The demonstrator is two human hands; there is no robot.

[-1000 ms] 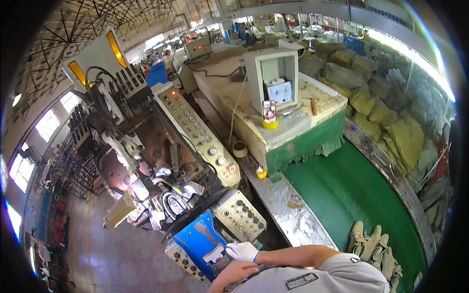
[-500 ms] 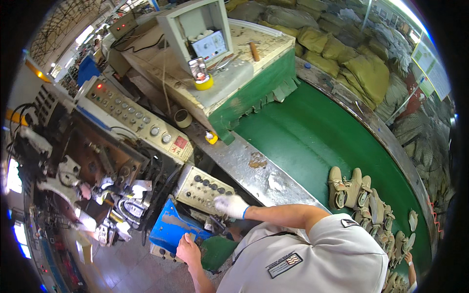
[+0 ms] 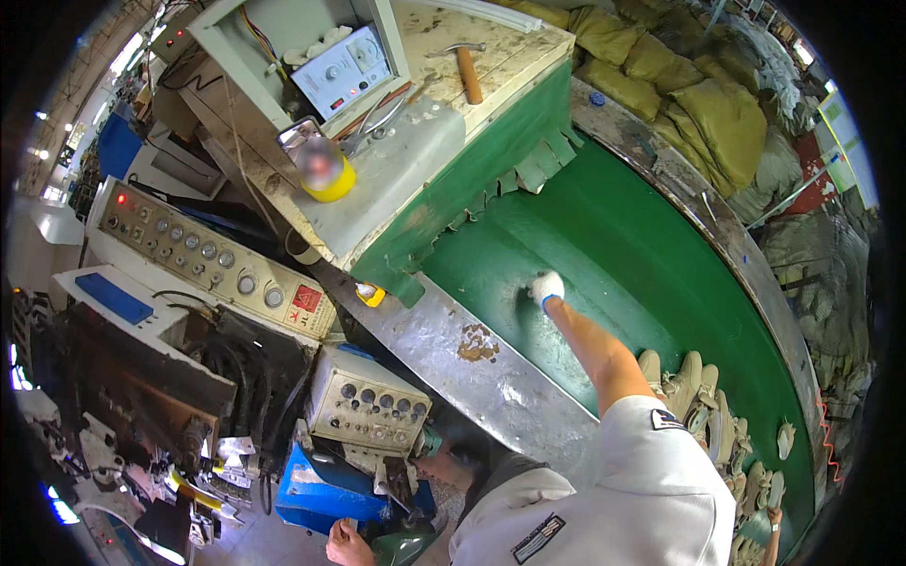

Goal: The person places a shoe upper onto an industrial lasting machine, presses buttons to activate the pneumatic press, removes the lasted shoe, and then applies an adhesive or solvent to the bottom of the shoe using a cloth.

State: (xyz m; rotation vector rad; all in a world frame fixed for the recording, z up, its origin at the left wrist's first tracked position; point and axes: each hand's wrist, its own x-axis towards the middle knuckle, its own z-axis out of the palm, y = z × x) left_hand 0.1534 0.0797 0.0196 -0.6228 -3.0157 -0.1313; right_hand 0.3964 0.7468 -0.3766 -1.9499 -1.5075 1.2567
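The broad green belt (image 3: 651, 283) curves past the person's right side, its surface just below the gloved hand. Beside it stands a wooden workbench (image 3: 528, 45), then a long cream control panel (image 3: 193, 247) with a glowing red lamp. A smaller knobbed control box (image 3: 373, 415) sits above a scuffed blue housing (image 3: 316, 491). Tan shoes (image 3: 686, 382) crowd the belt near the person's right sleeve; farther down, a co-worker's hand (image 3: 775, 516) is beside them. A wooden-handled hammer (image 3: 468, 75) lies on the bench. The right hand (image 3: 545, 286), white-gloved, looks loosely curled; I can't tell whether it grips anything or touches the belt. The bare left hand (image 3: 349, 544) is near the housing, fingers bent, their hold unclear.
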